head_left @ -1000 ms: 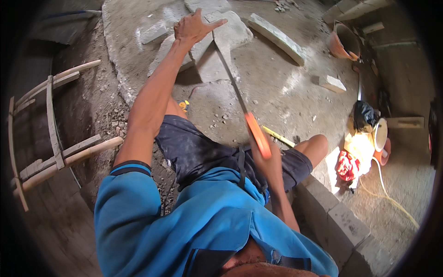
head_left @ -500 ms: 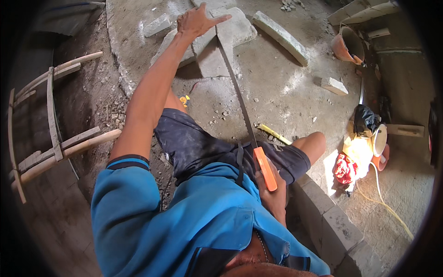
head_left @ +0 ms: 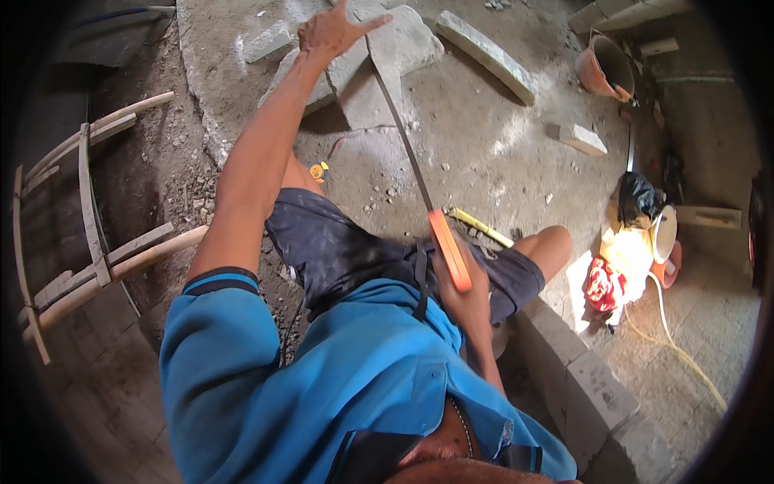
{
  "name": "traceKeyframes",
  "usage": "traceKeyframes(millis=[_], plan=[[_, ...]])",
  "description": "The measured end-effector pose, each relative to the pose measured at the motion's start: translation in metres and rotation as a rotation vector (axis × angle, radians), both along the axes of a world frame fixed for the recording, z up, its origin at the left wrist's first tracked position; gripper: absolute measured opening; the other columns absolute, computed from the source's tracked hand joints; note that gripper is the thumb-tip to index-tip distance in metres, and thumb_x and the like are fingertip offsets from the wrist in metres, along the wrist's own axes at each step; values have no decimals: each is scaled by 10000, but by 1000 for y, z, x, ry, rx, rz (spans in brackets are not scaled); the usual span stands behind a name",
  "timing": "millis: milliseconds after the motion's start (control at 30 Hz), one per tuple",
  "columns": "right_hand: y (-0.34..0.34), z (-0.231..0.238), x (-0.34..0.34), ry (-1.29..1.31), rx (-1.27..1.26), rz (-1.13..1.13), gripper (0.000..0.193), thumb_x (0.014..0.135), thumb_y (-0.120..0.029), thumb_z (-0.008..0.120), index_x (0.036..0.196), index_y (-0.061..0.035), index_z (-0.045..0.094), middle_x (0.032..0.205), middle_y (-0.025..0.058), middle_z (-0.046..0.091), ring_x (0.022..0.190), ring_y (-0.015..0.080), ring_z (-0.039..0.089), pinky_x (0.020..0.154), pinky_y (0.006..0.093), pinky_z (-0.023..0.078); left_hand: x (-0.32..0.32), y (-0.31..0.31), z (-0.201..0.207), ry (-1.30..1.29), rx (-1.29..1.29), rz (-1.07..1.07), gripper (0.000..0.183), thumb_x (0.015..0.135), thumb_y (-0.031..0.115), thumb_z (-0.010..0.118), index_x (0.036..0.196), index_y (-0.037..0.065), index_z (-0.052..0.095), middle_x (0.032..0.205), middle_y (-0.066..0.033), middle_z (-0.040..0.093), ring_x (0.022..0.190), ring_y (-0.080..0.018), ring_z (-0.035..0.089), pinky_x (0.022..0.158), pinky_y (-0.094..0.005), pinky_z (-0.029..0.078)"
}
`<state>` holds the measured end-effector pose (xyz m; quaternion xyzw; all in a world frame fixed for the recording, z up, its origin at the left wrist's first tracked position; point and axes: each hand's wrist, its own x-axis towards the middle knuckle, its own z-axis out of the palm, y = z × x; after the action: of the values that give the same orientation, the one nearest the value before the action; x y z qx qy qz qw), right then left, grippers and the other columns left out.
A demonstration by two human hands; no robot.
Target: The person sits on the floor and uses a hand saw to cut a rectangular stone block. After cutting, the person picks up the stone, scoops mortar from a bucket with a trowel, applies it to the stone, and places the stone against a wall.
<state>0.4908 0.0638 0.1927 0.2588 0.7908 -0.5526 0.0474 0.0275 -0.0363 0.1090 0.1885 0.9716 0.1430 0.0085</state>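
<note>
My right hand [head_left: 469,297] is wrapped round the orange handle of a handsaw [head_left: 413,157] in front of my lap. Its long dark blade runs forward to a pale grey block [head_left: 348,71], meeting it beside my left hand. My left arm reaches far out, and my left hand [head_left: 326,36] rests on the block with thumb and fingers spread. Under and beside that block lie other pale slab pieces [head_left: 415,44]. The blade's far end is hidden near the left hand and the block.
A loose long block [head_left: 486,58] and a small one [head_left: 582,139] lie on the dusty floor. A yellow tape measure [head_left: 318,171] is by my left leg. Right stand an orange bucket [head_left: 595,74] and a block row [head_left: 592,387]; left, a wooden frame [head_left: 87,194].
My right hand has pushed the handsaw forward, away from me, so less of the blade shows on my side of the block. My left hand stays on the block.
</note>
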Motion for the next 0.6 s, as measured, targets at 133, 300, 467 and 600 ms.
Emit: traceKeyframes(millis=[133, 300, 467, 600], plan=[[4, 4, 21, 76, 75, 2, 499, 948, -92, 651, 1425, 4, 545, 1281, 205, 691, 1228, 328, 659, 1024, 404, 501, 1, 25, 3, 42, -32, -54, 1253, 670, 994, 512, 1435, 1, 538, 1128, -275, 719, 1127, -429, 686, 965, -579, 511], [13, -87, -148, 121, 13, -34, 419, 928, -175, 641, 1307, -3, 593, 1065, 288, 689, 1028, 487, 651, 872, 492, 523, 13, 29, 15, 16, -44, -83, 1267, 667, 997, 508, 1448, -1, 528, 1137, -270, 719, 1127, -421, 689, 974, -561, 515], [-4, -68, -117, 243, 115, 18, 465, 931, -170, 654, 1357, -4, 575, 1098, 282, 692, 1056, 473, 660, 887, 475, 534, -2, 9, 6, 7, -14, -49, 1249, 684, 983, 517, 1429, -20, 537, 1149, -283, 712, 1128, -422, 688, 976, -562, 516], [1, 0, 8, 32, 24, 10, 527, 928, -122, 658, 1431, -16, 542, 1252, 271, 666, 1107, 436, 677, 941, 408, 538, -26, -13, -12, 47, 13, 31, 1244, 688, 982, 518, 1407, -34, 547, 1141, -295, 708, 1101, -433, 696, 937, -552, 539]])
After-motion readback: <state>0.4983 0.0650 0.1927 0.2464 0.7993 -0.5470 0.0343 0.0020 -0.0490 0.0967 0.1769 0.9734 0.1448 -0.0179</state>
